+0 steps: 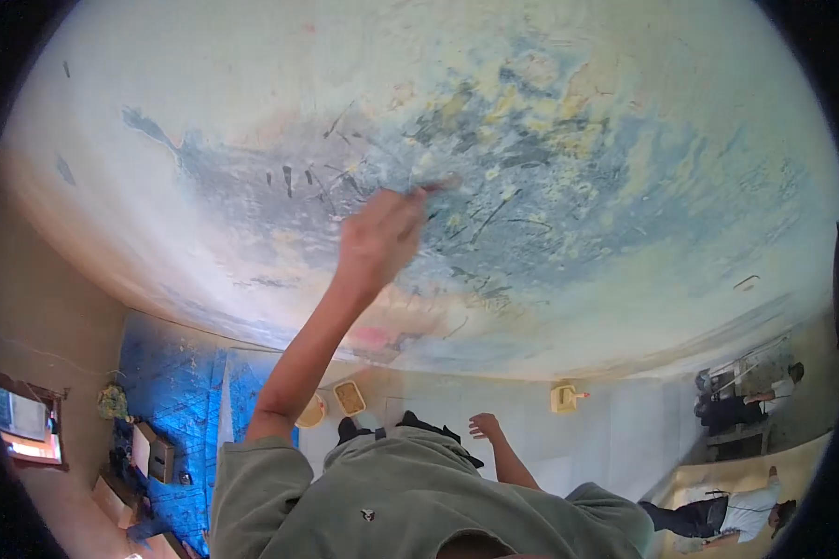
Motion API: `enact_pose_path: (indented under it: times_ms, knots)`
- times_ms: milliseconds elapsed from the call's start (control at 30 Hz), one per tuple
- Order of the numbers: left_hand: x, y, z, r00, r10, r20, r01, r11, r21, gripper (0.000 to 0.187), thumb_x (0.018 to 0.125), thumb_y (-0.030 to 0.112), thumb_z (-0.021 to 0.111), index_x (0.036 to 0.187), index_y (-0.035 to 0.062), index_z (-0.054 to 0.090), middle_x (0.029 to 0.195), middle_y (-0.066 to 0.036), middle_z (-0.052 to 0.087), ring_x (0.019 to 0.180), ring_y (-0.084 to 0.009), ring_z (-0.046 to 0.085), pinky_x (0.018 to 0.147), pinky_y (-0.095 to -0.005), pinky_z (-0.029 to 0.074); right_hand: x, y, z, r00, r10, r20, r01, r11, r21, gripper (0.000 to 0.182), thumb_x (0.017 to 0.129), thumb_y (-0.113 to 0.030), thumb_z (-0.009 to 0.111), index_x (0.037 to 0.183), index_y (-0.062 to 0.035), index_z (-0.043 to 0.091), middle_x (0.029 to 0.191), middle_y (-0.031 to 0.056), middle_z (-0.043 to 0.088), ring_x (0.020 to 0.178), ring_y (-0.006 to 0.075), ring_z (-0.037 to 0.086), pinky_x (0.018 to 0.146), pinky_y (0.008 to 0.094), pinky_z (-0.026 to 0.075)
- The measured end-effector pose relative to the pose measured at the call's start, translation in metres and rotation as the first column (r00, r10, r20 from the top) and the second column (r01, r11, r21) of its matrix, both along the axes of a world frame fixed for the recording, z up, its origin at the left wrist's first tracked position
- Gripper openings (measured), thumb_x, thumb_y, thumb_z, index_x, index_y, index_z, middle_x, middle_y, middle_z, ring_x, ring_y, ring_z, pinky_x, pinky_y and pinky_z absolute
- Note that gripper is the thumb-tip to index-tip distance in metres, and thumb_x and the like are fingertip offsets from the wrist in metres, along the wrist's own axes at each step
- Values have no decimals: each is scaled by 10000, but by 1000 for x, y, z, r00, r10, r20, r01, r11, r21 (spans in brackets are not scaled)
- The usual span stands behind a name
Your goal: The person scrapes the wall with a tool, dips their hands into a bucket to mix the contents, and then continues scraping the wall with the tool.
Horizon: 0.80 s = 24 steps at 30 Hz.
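Observation:
My left hand [379, 238] is raised to the painted wall [569, 214], its fingers closed round a slim brownish paintbrush [441, 184]. The brush is blurred, and its tip overlaps a patch of grey-blue and yellow paint with short dark strokes. Low at my side hangs my right hand [483, 426], empty, its fingers apart. Below my left forearm, a round yellowish bucket [311, 412] and a square tub [350, 398] stand on the floor near my feet.
Another yellow tub [564, 399] with a red-tipped tool stands by the wall's foot. Blue sheeting [172, 419] covers floor at left, beside cardboard boxes [151, 452]. At right are two people, one in a white shirt [753, 511], the other near a dark stand [736, 445].

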<state>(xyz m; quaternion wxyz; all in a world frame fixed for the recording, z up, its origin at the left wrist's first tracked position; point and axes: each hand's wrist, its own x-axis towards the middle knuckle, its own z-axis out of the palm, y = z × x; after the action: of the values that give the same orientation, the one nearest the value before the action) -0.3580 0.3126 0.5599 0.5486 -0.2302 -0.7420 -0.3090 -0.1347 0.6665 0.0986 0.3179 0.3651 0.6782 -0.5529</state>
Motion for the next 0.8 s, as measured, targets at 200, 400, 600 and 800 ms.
enact_pose_path:
  times_ms: [200,400,600,800]
  knots:
    - [-15,-14,32,971,224,-81,-196,946,259,153,688,-16,679,613,79,586,561,-49,518,465,-177,481,407,-290,353,22,34,-1,998,-61,1,61,998,21,247,803,-224,551,970,-44,577,845,126,615,669,265,618,568,394,523]
    - [-3,22,-30,998,41,-39,-45,992,-118,87,698,31,662,713,92,602,585,-13,474,468,-146,473,363,-298,361,72,73,-11,999,-30,20,32,997,-70,236,825,-229,536,973,-52,585,874,133,619,704,287,622,590,389,520]
    - [-14,-24,23,901,427,-79,-369,850,376,172,688,-2,694,585,65,574,521,-56,487,415,-133,426,377,-258,303,66,87,-32,990,-59,127,63,998,-29,266,820,-217,524,994,-20,566,881,151,610,714,297,620,621,425,531]
    - [1,-2,-20,994,105,-22,-106,993,-46,107,686,6,672,677,99,621,582,-53,518,483,-192,514,403,-304,377,39,89,-31,993,-106,51,110,990,-85,263,784,-202,576,982,-30,568,864,147,609,714,286,619,593,407,533]
